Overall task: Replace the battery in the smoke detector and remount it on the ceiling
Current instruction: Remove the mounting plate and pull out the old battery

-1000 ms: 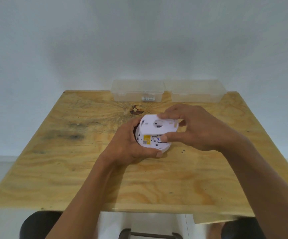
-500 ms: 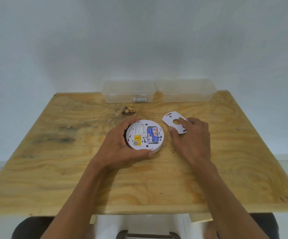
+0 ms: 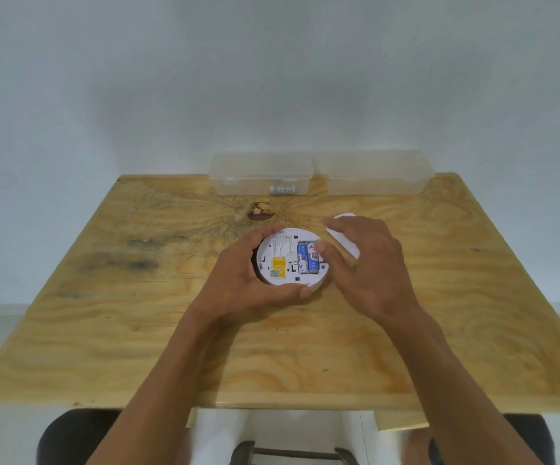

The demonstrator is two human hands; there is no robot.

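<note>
1 smoke detector (image 3: 283, 260), 2 batteries (image 3: 308, 258) inside it. 1 white cover (image 3: 344, 238) at 3 o'clock of it. 2 clear plastic boxes (image 3: 261, 174) at 12 o'clock edge of 1 bench (image 3: 137, 330). 2 hands: left hand (image 3: 241, 290), right hand (image 3: 369, 270).

— What is carried by the plywood table (image 3: 178, 347)?
— Two clear plastic boxes (image 3: 261, 173) (image 3: 374, 172) are set side by side at the far edge. The white smoke detector (image 3: 290, 256) is laid near the middle, its cover (image 3: 340, 234) just right of it.
</note>
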